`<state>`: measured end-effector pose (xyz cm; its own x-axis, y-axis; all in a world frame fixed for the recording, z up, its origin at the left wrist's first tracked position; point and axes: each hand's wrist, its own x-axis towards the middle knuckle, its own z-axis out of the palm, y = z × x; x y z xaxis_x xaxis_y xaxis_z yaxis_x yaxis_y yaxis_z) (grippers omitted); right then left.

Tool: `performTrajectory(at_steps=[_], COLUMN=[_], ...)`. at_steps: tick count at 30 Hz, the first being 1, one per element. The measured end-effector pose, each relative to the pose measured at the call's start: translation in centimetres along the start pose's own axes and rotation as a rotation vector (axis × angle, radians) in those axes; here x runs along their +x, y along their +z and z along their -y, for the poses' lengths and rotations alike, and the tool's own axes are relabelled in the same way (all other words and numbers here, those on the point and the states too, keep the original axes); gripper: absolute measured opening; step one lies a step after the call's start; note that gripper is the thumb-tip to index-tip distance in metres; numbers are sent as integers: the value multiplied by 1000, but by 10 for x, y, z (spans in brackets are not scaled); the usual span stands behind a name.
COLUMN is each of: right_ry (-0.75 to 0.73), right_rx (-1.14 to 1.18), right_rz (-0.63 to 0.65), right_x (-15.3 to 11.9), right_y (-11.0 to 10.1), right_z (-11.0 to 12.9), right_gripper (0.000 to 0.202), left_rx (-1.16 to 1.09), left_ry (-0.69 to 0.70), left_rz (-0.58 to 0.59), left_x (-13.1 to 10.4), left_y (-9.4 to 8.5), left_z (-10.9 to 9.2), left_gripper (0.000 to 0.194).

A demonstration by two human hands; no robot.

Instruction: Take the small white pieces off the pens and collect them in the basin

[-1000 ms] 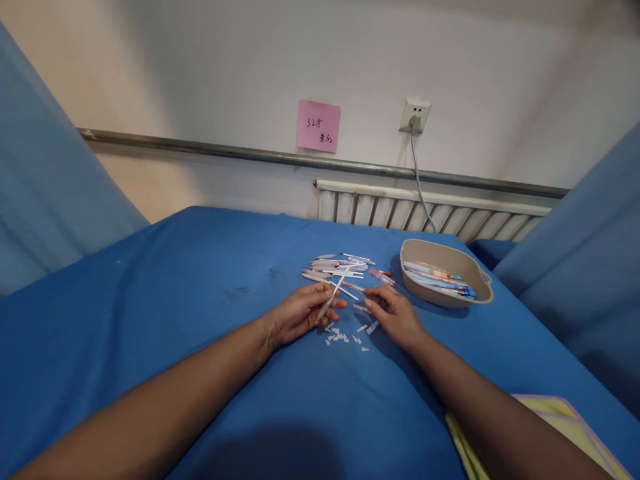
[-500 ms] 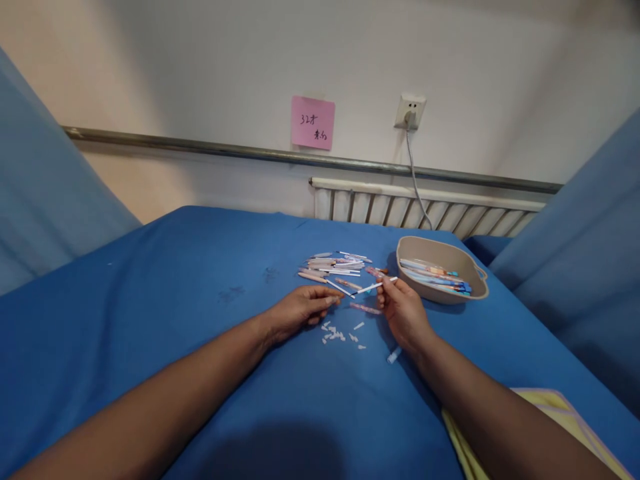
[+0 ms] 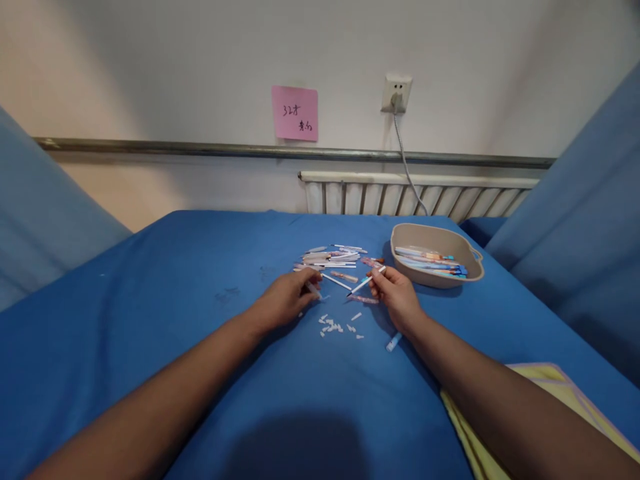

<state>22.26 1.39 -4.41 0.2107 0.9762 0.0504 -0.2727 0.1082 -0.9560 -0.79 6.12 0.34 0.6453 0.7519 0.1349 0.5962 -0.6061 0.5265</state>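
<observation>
My right hand (image 3: 395, 293) pinches a thin white pen refill (image 3: 367, 281), its dark tip pointing down and left. My left hand (image 3: 291, 295) has its fingers closed around a translucent pen barrel (image 3: 313, 289). Behind the hands lies a pile of pen barrels and white refills (image 3: 333, 258). A loose white refill (image 3: 336, 281) and a patterned pen part (image 3: 365, 300) lie between the hands. Several small white pieces (image 3: 331, 326) are scattered in front. A light blue pen part (image 3: 393, 342) sits beside my right wrist.
A beige basket (image 3: 473, 270) holding several pens stands at the right on the blue sheet (image 3: 240, 413). A yellow cloth (image 3: 543, 380) lies under my right forearm. Behind are a radiator (image 3: 370, 197), a metal rail (image 3: 200, 148) and a plugged-in cable (image 3: 404, 157).
My left hand has moved left, away from the refill tip, and now holds a translucent barrel. My right hand still grips the refill, now tilted more steeply. The camera view has shifted slightly.
</observation>
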Motion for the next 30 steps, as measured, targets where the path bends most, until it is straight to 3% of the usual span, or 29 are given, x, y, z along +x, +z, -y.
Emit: performTrajectory(at_steps=[4,10,20,30], right_ry=[-15,-17,-18,-41], right_rx=[-47,-81,-115,-119], right_rz=[30,40,49,56], right_x=[-1,-2,-1,-2], right_y=[1,4,4,6], right_z=[0,0,-2,2], right_gripper=[34,34,33,32], left_rx=[45,-22,72,52], left_ry=[46,1,82,33], left_rz=[56,-44,14,-17], left_x=[-3,-1,-5,-3], left_y=[0,-3,3,-2], left_z=[-3,-4,-1,3], left_gripper=[32,31,34,30])
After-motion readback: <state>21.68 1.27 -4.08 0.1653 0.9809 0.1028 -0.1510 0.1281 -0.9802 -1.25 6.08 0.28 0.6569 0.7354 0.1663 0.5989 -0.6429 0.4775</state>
